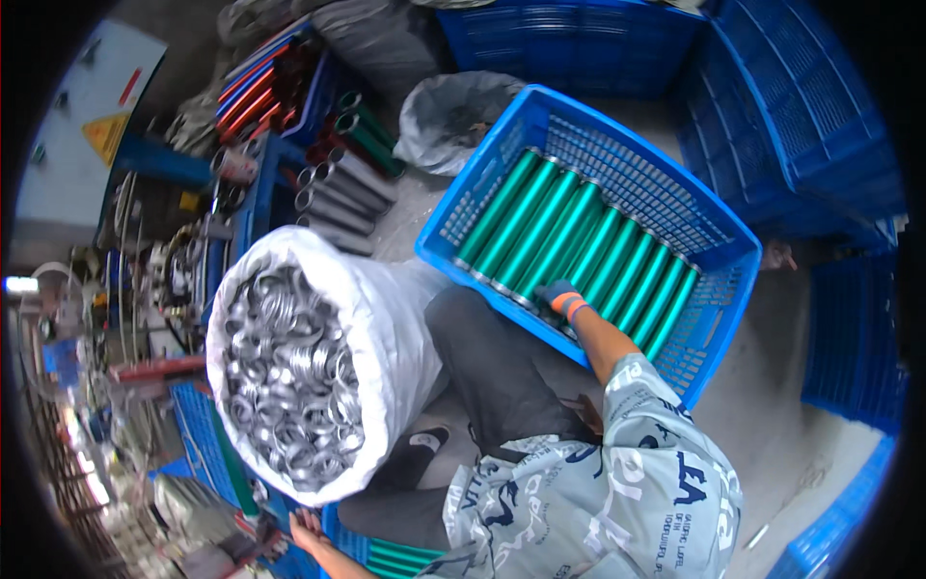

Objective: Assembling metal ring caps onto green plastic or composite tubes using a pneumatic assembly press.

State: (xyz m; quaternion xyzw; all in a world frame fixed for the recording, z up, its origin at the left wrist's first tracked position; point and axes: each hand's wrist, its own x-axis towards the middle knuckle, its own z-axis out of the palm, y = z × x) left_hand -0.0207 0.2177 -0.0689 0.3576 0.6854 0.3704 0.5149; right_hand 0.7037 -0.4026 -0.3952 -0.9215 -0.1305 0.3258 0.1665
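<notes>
A blue plastic crate [716,224] holds a row of several shiny green tubes [569,236] lying side by side. My right hand [559,297], in a dark glove with an orange cuff, reaches over my dark-trousered knee and grips the near end of one green tube in the middle of the row. My left hand [307,529] is bare and low at the bottom edge, fingers spread, resting by a blue crate with more green tubes [391,558]. A large white sack [395,328] full of silver metal rings [289,376] stands between my hands.
Empty blue crates [801,116] are stacked at the back and right. A grey bag [453,116] lies behind the crate. Grey tubes [338,188], dark green tubes [371,135] and red tubes [256,92] fill crates at upper left. Cluttered shelving runs along the left.
</notes>
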